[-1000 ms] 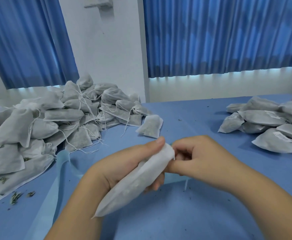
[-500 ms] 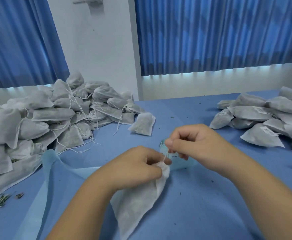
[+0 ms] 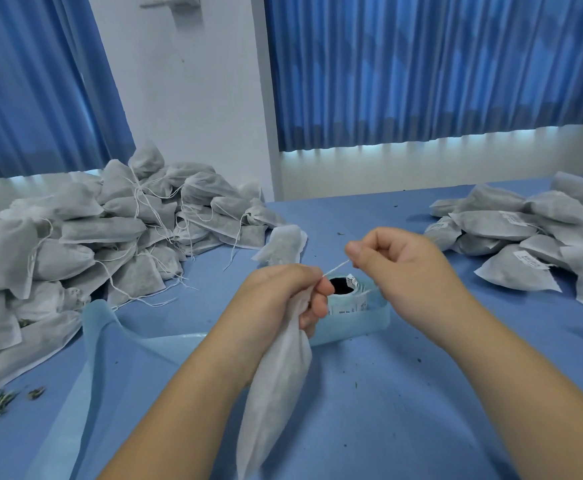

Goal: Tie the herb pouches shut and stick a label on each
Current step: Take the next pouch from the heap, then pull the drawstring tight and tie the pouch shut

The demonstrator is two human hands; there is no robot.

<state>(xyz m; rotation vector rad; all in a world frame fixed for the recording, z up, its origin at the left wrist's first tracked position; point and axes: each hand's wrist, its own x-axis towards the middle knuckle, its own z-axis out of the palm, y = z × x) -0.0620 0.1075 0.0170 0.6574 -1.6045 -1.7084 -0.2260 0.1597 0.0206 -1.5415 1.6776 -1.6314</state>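
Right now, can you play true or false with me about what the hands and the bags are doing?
1. The left hand grips the pouch by its neck. True.
2. The right hand holds a sticker. False: it pinches the string.
3. Pouches in the right pile have labels on them. True.
4. The label roll sits on top of the left pile. False: it is on the table, just behind the hands.
5. The curtains are red. False: they are blue.
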